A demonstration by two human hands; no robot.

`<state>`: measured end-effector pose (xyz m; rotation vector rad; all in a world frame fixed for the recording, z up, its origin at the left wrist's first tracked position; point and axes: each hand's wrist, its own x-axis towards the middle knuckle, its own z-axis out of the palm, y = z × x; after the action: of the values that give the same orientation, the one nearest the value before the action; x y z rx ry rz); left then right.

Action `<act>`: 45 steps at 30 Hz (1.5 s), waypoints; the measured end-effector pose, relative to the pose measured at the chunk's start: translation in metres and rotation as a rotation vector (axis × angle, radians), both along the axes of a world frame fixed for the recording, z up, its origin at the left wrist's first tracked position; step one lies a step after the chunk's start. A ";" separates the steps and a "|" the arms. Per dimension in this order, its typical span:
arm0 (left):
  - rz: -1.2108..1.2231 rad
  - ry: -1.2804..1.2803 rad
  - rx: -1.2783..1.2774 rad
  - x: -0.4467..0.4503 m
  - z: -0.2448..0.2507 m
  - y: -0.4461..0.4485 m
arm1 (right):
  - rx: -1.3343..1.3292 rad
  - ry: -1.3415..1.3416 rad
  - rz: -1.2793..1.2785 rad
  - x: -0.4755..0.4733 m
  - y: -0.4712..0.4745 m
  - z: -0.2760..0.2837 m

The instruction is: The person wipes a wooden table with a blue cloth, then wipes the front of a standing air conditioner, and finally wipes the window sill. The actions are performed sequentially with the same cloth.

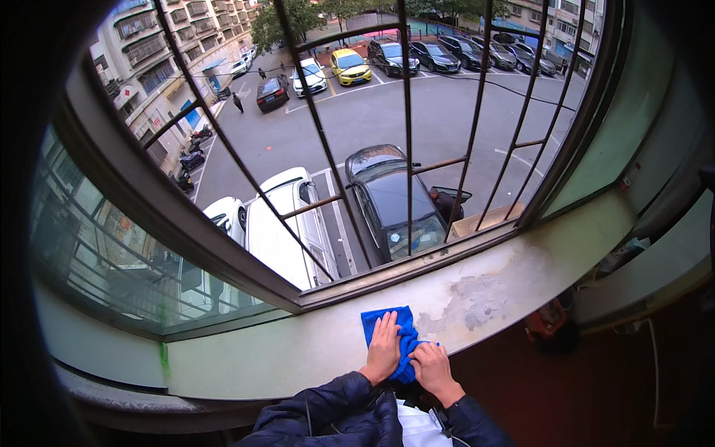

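On the pale windowsill (313, 346) lies a blue cloth (410, 338), its far part spread flat and its near part bunched into folds. My left hand (384, 346) rests palm down on the cloth, fingers stretched towards the window. Beside it, my right hand (433, 366) has curled fingers around the right side of the bunched cloth, near the sill's front edge. To the right of the cloth, the sill has a worn grey patch (477, 302) where the surface is flaking.
The window stands open behind metal security bars (408, 139), with a car park below. Left is a glass pane (128, 251) in a brown frame (184, 212). A dark floor (530, 391) and a red object (550, 318) lie below the sill at right.
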<state>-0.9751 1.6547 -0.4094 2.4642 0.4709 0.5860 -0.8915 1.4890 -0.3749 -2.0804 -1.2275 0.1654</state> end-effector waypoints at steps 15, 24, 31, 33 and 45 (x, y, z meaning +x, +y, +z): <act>-0.061 -0.055 -0.004 0.125 -0.003 -0.036 | -0.012 0.021 -0.169 0.090 -0.034 -0.004; -0.015 -0.017 -0.082 0.121 -0.008 -0.073 | 0.028 0.017 -0.108 0.105 -0.068 -0.002; 0.064 -0.098 0.023 0.211 -0.020 -0.077 | 0.007 -0.049 -0.166 0.181 -0.076 -0.007; 0.066 -0.096 0.009 0.209 -0.023 -0.094 | -0.011 -0.067 -0.135 0.185 -0.090 -0.009; 0.079 -0.116 -0.043 0.269 -0.028 -0.150 | 0.027 -0.069 -0.223 0.265 -0.161 -0.017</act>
<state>-0.7063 1.5044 -0.4370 2.3650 0.5310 0.7389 -0.6263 1.3282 -0.3918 -2.1964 -1.0224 -0.0258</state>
